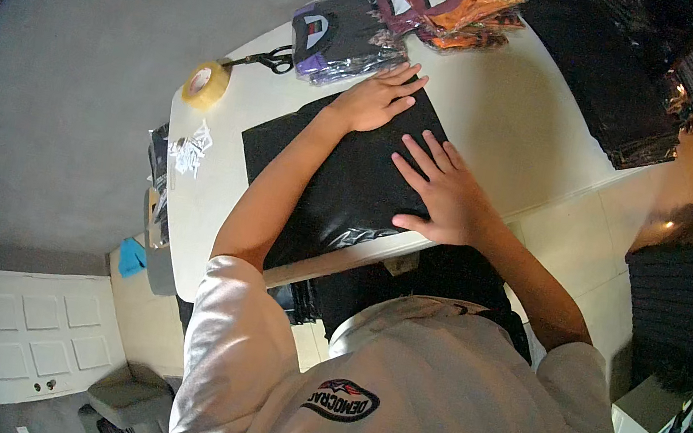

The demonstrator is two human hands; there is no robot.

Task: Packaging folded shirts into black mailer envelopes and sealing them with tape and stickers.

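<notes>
A black garment (352, 177), folded into a flat rectangle, lies before me on the white table, with a shiny plastic-like edge at its near side. My left hand (374, 101) rests on its far part, fingers spread towards the upper right. On its right side lies my right hand (444, 194), palm down with the fingers apart. Neither hand grips anything. Just beyond my left fingertips sits a stack of grey and purple garments in clear plastic bags (347, 35).
Bagged maroon and orange garments (445, 3) are piled at the far edge. A tape roll (206, 85), black scissors (269, 60) and small white labels (191, 149) lie at the left of the table (198, 221). Dark folded garments (596, 72) cover the right end.
</notes>
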